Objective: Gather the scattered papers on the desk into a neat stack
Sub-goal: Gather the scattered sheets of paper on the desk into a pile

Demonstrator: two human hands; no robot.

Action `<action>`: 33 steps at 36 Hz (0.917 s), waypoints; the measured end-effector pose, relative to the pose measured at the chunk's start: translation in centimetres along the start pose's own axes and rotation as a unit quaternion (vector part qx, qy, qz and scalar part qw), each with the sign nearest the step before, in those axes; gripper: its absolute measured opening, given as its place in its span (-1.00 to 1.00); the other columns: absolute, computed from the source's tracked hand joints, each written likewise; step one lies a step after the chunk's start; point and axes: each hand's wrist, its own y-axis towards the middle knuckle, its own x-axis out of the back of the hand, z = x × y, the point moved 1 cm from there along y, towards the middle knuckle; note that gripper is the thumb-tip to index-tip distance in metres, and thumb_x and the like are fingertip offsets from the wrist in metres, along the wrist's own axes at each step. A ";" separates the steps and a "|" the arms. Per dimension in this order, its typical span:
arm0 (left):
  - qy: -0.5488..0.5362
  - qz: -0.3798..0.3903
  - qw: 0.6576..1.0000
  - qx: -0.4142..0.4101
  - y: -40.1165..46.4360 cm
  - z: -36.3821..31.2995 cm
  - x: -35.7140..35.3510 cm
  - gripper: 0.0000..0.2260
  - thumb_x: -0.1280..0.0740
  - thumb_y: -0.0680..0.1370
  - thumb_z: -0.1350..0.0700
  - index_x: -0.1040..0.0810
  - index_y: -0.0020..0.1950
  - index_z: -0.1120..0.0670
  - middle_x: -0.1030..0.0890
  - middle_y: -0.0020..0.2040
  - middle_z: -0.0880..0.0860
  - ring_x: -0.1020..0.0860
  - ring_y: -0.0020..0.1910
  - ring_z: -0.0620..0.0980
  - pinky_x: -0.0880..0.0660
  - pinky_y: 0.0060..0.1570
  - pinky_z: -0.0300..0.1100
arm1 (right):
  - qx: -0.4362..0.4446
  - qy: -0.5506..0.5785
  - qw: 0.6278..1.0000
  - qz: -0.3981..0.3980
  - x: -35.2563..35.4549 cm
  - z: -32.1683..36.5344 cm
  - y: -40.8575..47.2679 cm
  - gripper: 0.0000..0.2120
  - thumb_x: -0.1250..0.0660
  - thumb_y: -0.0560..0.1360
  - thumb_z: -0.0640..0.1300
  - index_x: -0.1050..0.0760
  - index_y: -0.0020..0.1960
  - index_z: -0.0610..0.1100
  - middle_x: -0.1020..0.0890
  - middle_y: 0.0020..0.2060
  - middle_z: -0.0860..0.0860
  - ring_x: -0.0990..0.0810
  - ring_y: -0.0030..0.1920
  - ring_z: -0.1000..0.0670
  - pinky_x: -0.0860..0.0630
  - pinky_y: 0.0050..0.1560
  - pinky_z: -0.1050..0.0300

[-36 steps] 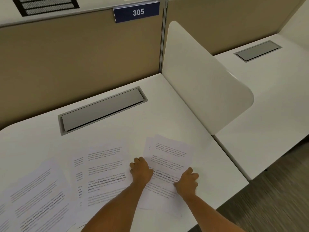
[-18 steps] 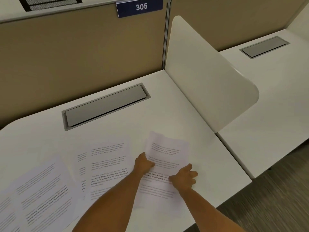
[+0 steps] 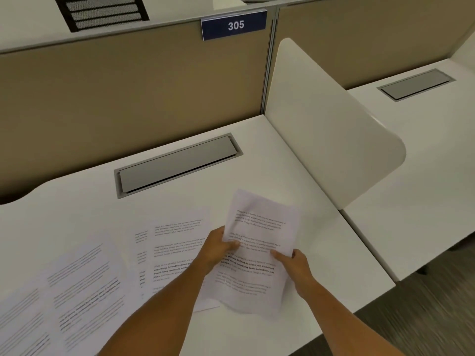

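Note:
I hold a small bundle of printed white sheets [image 3: 259, 242] lifted off the white desk [image 3: 295, 176], slightly crumpled and tilted. My left hand [image 3: 218, 249] pinches its left edge with the thumb on top. My right hand [image 3: 293, 264] grips its right edge lower down. Another printed sheet [image 3: 172, 242] lies flat on the desk just left of my left hand, partly under my forearm. Further left, several overlapping sheets [image 3: 74, 278] are spread toward the desk's near left corner.
A grey cable flap [image 3: 177, 163] is set into the desk behind the papers. A tan partition [image 3: 128, 86] with a blue "305" sign [image 3: 235, 25] backs the desk. A white curved divider [image 3: 326, 119] stands at the right, with a neighbouring desk [image 3: 424, 150] beyond.
The right-hand sheets lay flat under both hands; now both hands have closed on their edges and raised them off the desk, bending the paper. The camera view has shifted slightly.

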 end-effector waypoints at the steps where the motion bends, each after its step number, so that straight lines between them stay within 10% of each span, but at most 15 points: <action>1: -0.007 -0.001 1.000 -0.004 -0.1 -0.3 0.3 -0.72 -0.48 0.48 0.20 -0.60 0.18 0.08 -0.72 0.05 0.03 -0.69 0.02 0.01 -0.63 0.00 -0.16 | 0.006 0.026 0.999 0.018 0.0 0.3 -0.2 -0.58 -0.59 0.38 -0.06 -0.54 0.15 -0.12 -0.70 0.03 -0.04 -0.74 -0.13 0.00 -0.66 -0.23 0.11; 6: -0.046 -0.023 0.998 -0.024 -1.4 -1.4 1.8 -0.77 -0.49 0.47 0.20 -0.61 0.08 -0.03 -0.74 0.01 -0.03 -0.71 0.00 -0.02 -0.63 -0.14 -0.27 | 0.042 0.050 0.997 0.047 -0.6 1.9 -0.9 -0.47 -0.56 0.42 -0.20 -0.42 0.31 -0.14 -0.67 0.13 -0.09 -0.70 0.05 -0.10 -0.64 0.15 -0.19; 13: -0.106 -0.062 0.992 -0.029 -3.0 -1.3 3.9 -0.45 -0.53 0.43 0.20 -0.42 0.38 0.11 -0.62 0.26 0.08 -0.63 0.18 0.09 -0.58 0.19 0.11 | 0.094 0.067 0.991 0.074 -2.6 3.5 -2.1 -0.77 -0.47 0.51 -0.22 -0.65 0.16 -0.12 -0.77 0.01 -0.03 -0.77 -0.04 -0.08 -0.67 0.10 -0.15; 19: -0.111 -0.095 0.989 -0.019 -5.0 0.3 6.1 -0.56 -0.48 0.46 0.26 -0.51 0.31 0.13 -0.65 0.22 0.11 -0.64 0.17 0.11 -0.55 0.22 0.18 | 0.098 0.032 0.991 0.087 -6.0 3.6 -3.1 -0.77 -0.43 0.53 -0.23 -0.63 0.19 -0.10 -0.75 0.00 0.02 -0.75 -0.02 -0.04 -0.69 0.01 0.01; 26: -0.124 -0.151 0.981 0.000 -7.5 3.1 9.8 -0.63 -0.47 0.48 0.19 -0.54 0.27 0.06 -0.67 0.18 0.05 -0.68 0.07 0.01 -0.64 0.06 0.00 | 0.098 -0.001 0.987 0.125 -10.9 4.4 -5.1 -0.76 -0.41 0.55 -0.27 -0.56 0.17 -0.04 -0.71 -0.04 0.07 -0.73 -0.08 0.02 -0.63 -0.29 0.22; 33: -0.094 -0.237 0.966 0.042 -8.4 5.8 12.3 -0.60 -0.41 0.53 0.21 -0.50 0.36 0.12 -0.62 0.24 0.06 -0.61 0.16 0.04 -0.57 0.17 -0.04 | 0.100 -0.015 0.982 0.158 -16.2 4.1 -6.0 -0.70 -0.36 0.56 -0.32 -0.53 0.25 -0.10 -0.69 0.03 0.00 -0.68 -0.02 0.02 -0.63 -0.08 0.13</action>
